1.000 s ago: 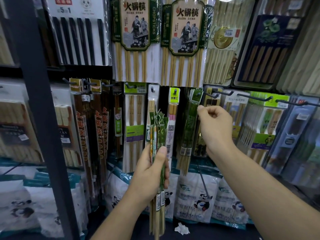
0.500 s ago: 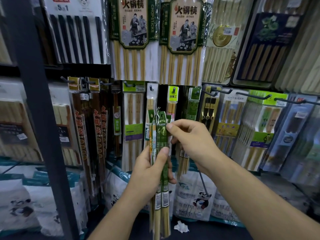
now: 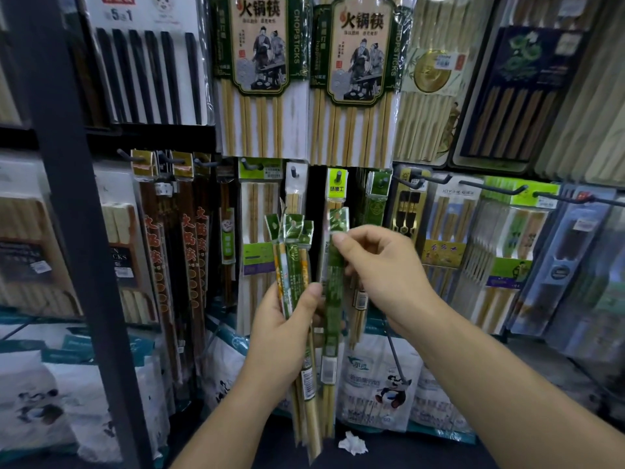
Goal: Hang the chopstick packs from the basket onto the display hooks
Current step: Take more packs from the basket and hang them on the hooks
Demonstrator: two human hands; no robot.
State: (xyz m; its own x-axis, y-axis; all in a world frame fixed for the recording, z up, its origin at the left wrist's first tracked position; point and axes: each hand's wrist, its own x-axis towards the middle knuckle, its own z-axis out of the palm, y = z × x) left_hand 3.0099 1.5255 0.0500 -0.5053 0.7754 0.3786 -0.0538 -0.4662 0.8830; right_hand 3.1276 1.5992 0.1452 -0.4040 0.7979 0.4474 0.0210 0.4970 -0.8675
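Packed display hooks [image 3: 490, 187] fill the wall ahead. My left hand [image 3: 280, 333] grips a bundle of packs [image 3: 292, 258] upright; my right hand [image 3: 382, 275] pinches one green pack [image 3: 332, 309], vertical, seemingly just beside them.

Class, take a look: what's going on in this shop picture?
A person is hanging chopstick packs in a shop. The left hand grips a bunch of packs, while the right hand pinches one green pack near its top, just right of the bunch. That pack is not yet on a hook; matching packs hang there.
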